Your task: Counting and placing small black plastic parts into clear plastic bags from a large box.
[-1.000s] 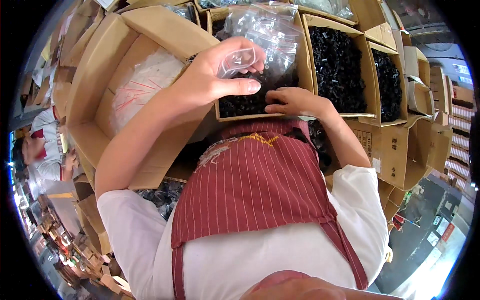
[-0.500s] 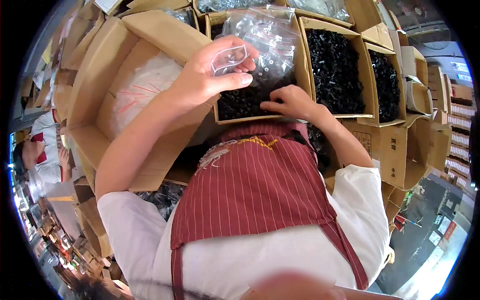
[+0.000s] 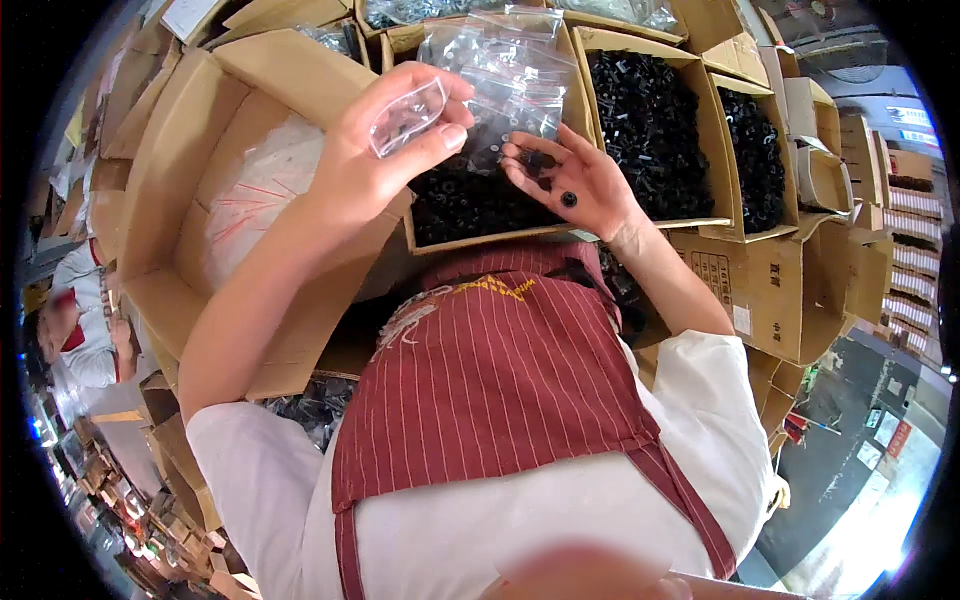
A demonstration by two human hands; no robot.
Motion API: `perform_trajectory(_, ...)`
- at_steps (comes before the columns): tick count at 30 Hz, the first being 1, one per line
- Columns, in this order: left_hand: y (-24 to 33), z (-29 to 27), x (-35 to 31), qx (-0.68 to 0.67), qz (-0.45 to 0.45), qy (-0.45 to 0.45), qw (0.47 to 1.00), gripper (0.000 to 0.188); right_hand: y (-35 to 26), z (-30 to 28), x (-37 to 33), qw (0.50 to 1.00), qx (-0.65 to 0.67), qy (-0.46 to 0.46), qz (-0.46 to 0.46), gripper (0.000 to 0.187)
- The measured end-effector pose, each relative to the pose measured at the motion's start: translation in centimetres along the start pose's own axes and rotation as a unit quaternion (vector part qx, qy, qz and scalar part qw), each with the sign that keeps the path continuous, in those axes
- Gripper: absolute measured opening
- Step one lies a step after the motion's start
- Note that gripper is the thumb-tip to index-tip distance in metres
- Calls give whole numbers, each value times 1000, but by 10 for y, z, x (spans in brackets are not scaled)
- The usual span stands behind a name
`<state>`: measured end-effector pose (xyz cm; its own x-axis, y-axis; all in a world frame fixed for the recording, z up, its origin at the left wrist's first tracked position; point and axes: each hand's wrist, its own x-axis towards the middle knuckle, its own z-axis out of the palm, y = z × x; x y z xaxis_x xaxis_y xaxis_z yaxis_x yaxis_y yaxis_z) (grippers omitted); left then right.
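Observation:
My left hand (image 3: 362, 165) is closed on a small clear zip bag (image 3: 408, 118), pinched between thumb and fingers above a cardboard box (image 3: 500, 238). Turned palm up, my right hand (image 3: 598, 195) cups several small black round parts (image 3: 540, 163), with one ring-like piece lying apart on the palm. Both hands are over the box's heap of loose black parts (image 3: 465, 212). Clear zip bags (image 3: 500, 70) with small pieces inside lie on the far part of that heap.
To the left, a large carton (image 3: 165, 190) holds clear bags with red edges (image 3: 255, 200). Boxes of black parts (image 3: 650, 130) stand at right, with stacked cartons (image 3: 760, 290) beyond. Another person (image 3: 85, 320) is at far left.
My right hand has risen from the heap and turned palm up, now carrying black parts. My left hand still holds the bag, shifted slightly left in view.

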<state>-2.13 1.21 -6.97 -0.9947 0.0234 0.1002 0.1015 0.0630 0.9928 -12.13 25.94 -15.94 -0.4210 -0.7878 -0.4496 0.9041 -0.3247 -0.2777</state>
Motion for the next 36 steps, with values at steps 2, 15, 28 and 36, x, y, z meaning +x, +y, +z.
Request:
perform_trajectory(2, -1, 0, 0, -13, 16, -1, 1000, 26, 0, 3, -2, 999, 24, -34, 5, 62)
perform_trajectory(15, 2, 1, 0, -18, -12, -3, 1000, 25, 11, -12, 0, 979, 197, -21, 39, 32)
perform_trajectory(28, 4, 2, 2, -2, -15, 5, 1000, 31, 17, 39, -17, 993, 91, -72, 7, 49)
perform_trajectory(36, 4, 1, 1, -38, -16, 5, 999, 27, 18, 54, -26, 994, -30, -102, -19, 60)
